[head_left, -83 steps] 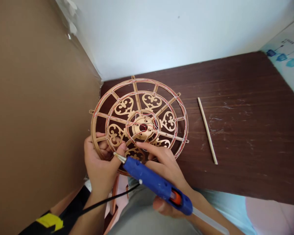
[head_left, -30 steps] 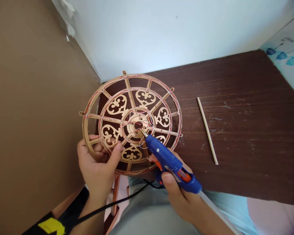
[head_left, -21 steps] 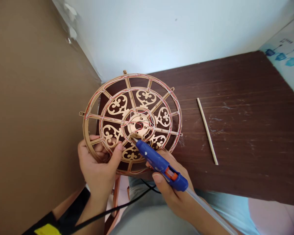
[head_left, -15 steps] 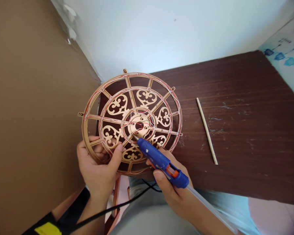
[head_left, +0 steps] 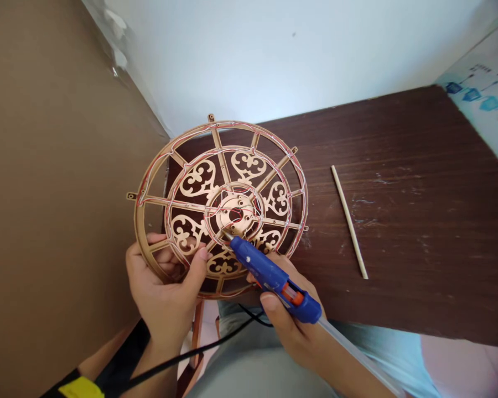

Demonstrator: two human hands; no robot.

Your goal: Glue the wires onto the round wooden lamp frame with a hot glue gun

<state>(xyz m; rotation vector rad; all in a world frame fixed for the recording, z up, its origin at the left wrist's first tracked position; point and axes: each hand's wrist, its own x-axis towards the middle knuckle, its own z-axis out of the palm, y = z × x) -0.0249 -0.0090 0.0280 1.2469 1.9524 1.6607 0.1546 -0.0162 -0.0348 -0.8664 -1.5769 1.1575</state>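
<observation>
a scrolled wooden wheel frame [head_left: 219, 160] is held tilted above the worktop [head_left: 398, 221], the left hand [head_left: 161, 282] with fingers closed on its rim. the right hand [head_left: 292, 326] wraps its fingers round a blue glue gun [head_left: 265, 273], nozzle near the hub [head_left: 236, 207]. a slip could smear hot glue or burn the left thumb [head_left: 197, 262].

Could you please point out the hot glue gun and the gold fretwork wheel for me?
hot glue gun [head_left: 259, 265], head view, on its blue body
gold fretwork wheel [head_left: 138, 224], head view, on its outer rim
</observation>
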